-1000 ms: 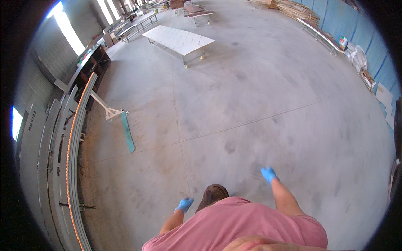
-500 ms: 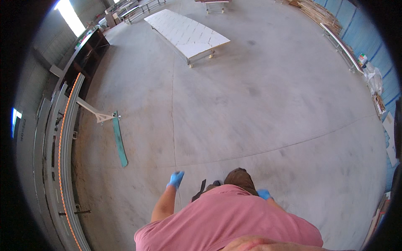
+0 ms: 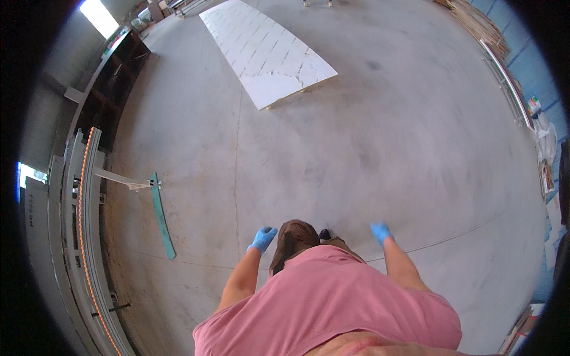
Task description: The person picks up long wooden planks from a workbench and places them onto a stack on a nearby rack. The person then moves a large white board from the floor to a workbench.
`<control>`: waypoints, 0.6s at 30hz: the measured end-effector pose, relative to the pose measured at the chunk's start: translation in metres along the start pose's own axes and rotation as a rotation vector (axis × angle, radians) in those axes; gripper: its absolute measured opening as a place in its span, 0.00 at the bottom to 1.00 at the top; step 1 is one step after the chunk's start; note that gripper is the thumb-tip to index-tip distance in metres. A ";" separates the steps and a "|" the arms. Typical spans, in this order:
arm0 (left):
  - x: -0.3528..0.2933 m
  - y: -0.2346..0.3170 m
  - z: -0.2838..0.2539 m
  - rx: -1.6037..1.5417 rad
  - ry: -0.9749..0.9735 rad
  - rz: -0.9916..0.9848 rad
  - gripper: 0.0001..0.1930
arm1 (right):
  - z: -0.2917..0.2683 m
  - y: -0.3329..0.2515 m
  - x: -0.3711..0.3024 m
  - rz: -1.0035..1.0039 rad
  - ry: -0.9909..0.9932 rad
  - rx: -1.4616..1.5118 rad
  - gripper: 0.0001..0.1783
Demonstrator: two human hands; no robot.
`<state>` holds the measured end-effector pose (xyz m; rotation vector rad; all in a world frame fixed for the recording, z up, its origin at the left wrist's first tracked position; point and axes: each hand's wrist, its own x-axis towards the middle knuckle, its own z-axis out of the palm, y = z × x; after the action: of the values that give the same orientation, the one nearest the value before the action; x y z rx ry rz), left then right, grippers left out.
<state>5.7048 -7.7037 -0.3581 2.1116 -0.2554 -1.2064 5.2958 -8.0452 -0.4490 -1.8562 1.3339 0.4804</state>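
My left hand (image 3: pixel 262 238), in a blue glove, hangs in front of my body at the left, beside my raised brown-trousered leg (image 3: pixel 297 235). Its fingers look loosely curled, and no object shows in them. Out to the right, my right hand (image 3: pixel 380 231) wears the same kind of glove; motion smears its fingers, and I see nothing held. Neither hand touches anything. Ahead lies a long white panel (image 3: pixel 276 66) with printed marks, resting on a low wheeled cart that it mostly hides.
A tall metal frame with an orange strip (image 3: pixel 84 196) lines the left, its arm (image 3: pixel 122 179) reaching over the floor with a green strap (image 3: pixel 160 219) hanging down. Dark shelving (image 3: pixel 113 89) stands beyond. Along the blue right wall are a metal rail (image 3: pixel 504 77) and plastic bags (image 3: pixel 544 139).
I have stepped forward, and the white panel appears nearer. My right hand has swung out from beside my body into fuller view; the left has come slightly forward and inward.
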 end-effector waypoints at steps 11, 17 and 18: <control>0.286 0.071 -0.056 -0.107 0.203 -0.446 0.23 | -0.274 -0.313 0.325 -0.452 0.236 0.347 0.15; 0.469 0.299 -0.058 -0.085 0.242 -0.069 0.33 | -0.296 -0.337 0.448 -0.150 0.012 0.148 0.19; 0.496 0.327 -0.063 -0.053 0.278 -0.025 0.33 | -0.307 -0.347 0.471 -0.143 -0.012 0.126 0.20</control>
<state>6.0806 -8.1549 -0.4660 2.2093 -0.0709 -0.9087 5.7496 -8.5252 -0.4525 -1.8263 1.1857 0.3247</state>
